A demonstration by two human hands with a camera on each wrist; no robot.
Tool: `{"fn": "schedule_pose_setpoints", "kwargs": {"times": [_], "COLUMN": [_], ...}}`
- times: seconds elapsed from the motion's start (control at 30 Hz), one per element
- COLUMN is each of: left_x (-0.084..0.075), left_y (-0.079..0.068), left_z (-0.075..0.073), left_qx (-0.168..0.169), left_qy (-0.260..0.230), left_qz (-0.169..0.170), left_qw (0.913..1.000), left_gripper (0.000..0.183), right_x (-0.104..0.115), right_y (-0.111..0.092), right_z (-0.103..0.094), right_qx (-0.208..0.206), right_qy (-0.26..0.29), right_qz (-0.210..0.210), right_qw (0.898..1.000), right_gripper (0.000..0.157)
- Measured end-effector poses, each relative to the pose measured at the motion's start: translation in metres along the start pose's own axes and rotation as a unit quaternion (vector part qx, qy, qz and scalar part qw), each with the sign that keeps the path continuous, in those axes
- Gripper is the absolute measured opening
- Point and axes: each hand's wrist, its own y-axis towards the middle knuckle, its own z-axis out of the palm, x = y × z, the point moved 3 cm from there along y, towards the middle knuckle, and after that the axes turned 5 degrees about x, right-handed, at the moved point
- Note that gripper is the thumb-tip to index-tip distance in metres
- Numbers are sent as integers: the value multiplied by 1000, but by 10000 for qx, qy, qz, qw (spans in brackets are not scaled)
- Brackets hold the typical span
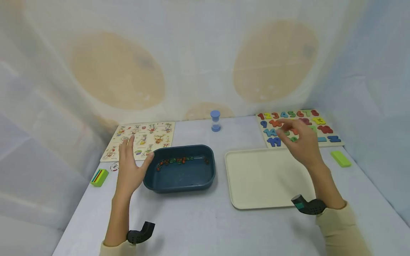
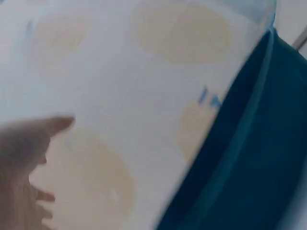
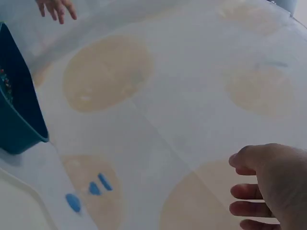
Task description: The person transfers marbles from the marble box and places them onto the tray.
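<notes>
My left hand [image 1: 129, 174] is raised beside the left end of a dark teal basin [image 1: 182, 186], fingers spread and thumb overlapping its rim in the head view. Small red and green marbles [image 1: 177, 161] lie along the basin's far side. Over the far right part of a cream tray [image 1: 256, 181] hovers my right hand [image 1: 302, 142], its thumb and fingers bent with a gap between them. Nothing shows in either hand. The right wrist view also catches the right hand [image 3: 276, 184] with loosely bent fingers, and the left wrist view shows the left thumb [image 2: 60, 124].
Behind the basin lies a picture board [image 1: 144, 138]; a number puzzle board [image 1: 323, 131] lies behind the tray. A blue sand timer [image 1: 215, 121] stands between them. A green striped block [image 1: 99, 177] and a round chip [image 1: 114, 166] sit left, another green block [image 1: 341, 159] right.
</notes>
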Motion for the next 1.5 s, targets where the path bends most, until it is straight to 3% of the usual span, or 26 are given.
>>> {"fn": "schedule_pose_setpoints", "kwargs": {"times": [0.07,0.17,0.23,0.33,0.43,0.53,0.67,0.83,1.07,1.3,1.5], "left_x": [21,49,65,83,95,102,106,109,109,106,103], "left_y": [-6,-13,-18,-25,-31,-33,-34,-35,-34,-33,-38], "left_z": [8,26,37,51,61,67,70,74,76,73,73], "left_qx": [182,648,1000,1563,1982,2110,1889,1622,1510,1504,1557], "left_qy": [-511,-1273,-1855,-2526,-2658,-2521,-2381,-2121,-1953,-2003,-2080], "left_qz": [-114,-247,-321,-372,-356,-159,28,-40,-165,-137,-213], "left_qw": [9985,9894,9770,9541,9428,9443,9527,9637,9689,9680,9654], "left_gripper": [82,86,88,93,98,103,107,107,102,100,100], "right_x": [0,-3,-5,0,13,30,54,77,102,112,109], "right_y": [-6,-13,-17,-18,-13,-2,17,40,55,55,45], "right_z": [14,42,61,89,111,133,169,218,269,301,317], "right_qx": [69,655,1201,1923,2313,2402,2488,2895,3695,4424,4584], "right_qy": [334,979,1585,2382,2737,2868,2919,2650,2486,2318,1437], "right_qz": [-19,176,393,676,698,448,76,-312,-423,-443,-624], "right_qw": [9994,9929,9792,9496,9310,9263,9235,9192,8944,8652,8748], "right_gripper": [30,27,27,28,31,31,32,33,28,23,24]}}
